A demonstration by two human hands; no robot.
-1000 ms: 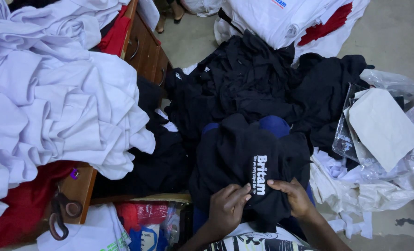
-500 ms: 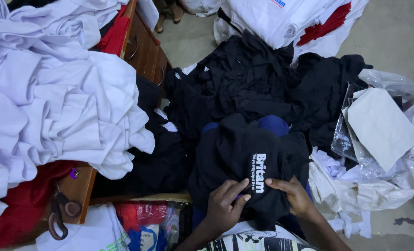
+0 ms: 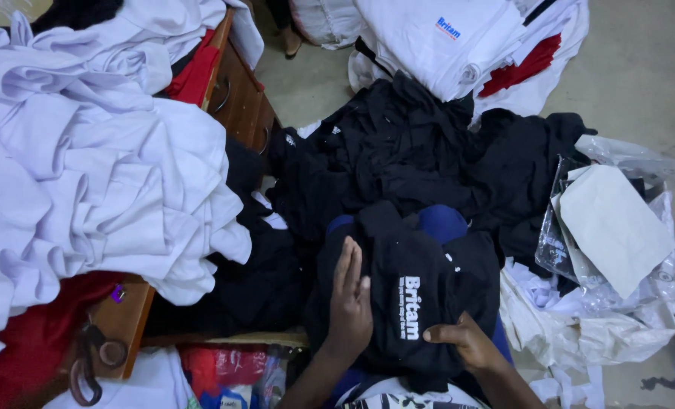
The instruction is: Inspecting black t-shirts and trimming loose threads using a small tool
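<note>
A black shirt with white printed lettering (image 3: 417,284) lies bunched on my lap over blue cloth. My left hand (image 3: 350,303) rests flat on the shirt's left part, fingers straight and pointing away from me. My right hand (image 3: 466,342) pinches the shirt's near edge just right of the lettering. Behind the shirt a heap of black garments (image 3: 413,159) spreads across the floor.
A big pile of white garments (image 3: 87,167) covers a wooden table (image 3: 129,314) at the left, with red cloth and scissors (image 3: 87,363) near its front edge. White folded garments (image 3: 458,38) lie at the back. Clear plastic bags and paper (image 3: 617,227) lie at the right.
My left hand has moved up from the shirt's near edge and now lies flat along its left side. My right hand keeps its hold near the lettering.
</note>
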